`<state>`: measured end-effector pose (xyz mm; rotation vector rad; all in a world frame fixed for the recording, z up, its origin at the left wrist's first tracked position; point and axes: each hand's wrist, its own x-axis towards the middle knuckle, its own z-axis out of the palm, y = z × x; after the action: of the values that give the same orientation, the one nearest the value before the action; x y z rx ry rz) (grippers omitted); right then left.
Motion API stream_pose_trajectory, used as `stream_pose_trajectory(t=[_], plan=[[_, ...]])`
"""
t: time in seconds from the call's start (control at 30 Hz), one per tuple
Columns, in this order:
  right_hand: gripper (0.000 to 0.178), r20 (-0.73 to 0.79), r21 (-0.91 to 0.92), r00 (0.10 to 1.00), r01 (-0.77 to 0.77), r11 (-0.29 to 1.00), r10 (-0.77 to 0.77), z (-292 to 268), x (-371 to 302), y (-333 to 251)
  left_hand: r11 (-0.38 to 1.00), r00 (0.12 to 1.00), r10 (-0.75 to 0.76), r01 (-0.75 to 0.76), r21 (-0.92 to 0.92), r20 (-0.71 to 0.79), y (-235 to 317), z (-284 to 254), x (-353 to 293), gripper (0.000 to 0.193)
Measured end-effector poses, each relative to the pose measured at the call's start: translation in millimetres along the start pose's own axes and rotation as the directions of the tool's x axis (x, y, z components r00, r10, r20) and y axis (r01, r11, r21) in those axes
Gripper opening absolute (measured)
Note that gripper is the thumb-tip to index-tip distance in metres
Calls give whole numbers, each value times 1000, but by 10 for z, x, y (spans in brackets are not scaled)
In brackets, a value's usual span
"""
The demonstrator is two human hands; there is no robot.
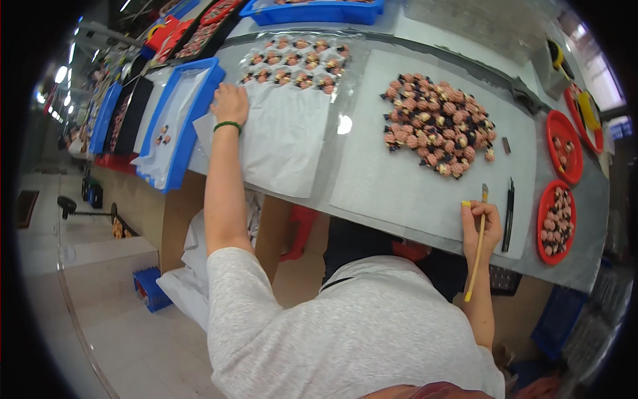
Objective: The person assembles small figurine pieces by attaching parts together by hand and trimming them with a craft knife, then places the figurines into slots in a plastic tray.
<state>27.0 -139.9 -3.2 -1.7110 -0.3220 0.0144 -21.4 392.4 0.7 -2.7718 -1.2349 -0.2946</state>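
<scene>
White paper sheet (282,136), thin and slightly creased, lay flat over the near part of a clear plastic blister tray (296,60) whose pockets held small pink-and-black figures in neat rows, and the person's left hand (229,103) rested on the sheet's far left corner, fingers spread and pressing down, closed on nothing. The right hand (480,229) sat at the near edge of the grey table (399,186), curled shut around a slim yellow paintbrush (478,247) that pointed back toward the body. Between the hands, well apart from both, a loose heap of the same knobbly little figures (438,123) lay on a pale mat. To my eye the sheet looked the likeliest trouble: it overhung the table edge, so a careless drag of the palm might slide it off or nudge the light tray and tip figures out of their shallow pockets. The brush, held so near the edge, could also have smeared the mat if its tip was wet; I could not tell. Two round red plates (557,223) with more figures sat just right of the brush hand, and a blue tray (183,123) stood left of the paper.
</scene>
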Motion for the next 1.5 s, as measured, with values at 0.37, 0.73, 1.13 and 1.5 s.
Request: stream_pose_trajectory(t=[0.37,0.73,1.13,1.5], plan=[[17,-33,175,999,13,985,-8,-129,-5,59,991,990,-132,131,19,58,318,-176,116,66],[26,-172,309,985,61,949,-7,-341,208,-187,315,638,684,-695,-646,-354,2205,-1058,-1524,27],[22,-35,423,991,-103,900,130,-155,-11,-194,315,604,662,-761,-568,-443,2664,-827,-1741,28],[26,3,487,1000,-11,873,10,107,42,-298,-238,617,696,681,-692,368,2708,-955,-2490,26]])
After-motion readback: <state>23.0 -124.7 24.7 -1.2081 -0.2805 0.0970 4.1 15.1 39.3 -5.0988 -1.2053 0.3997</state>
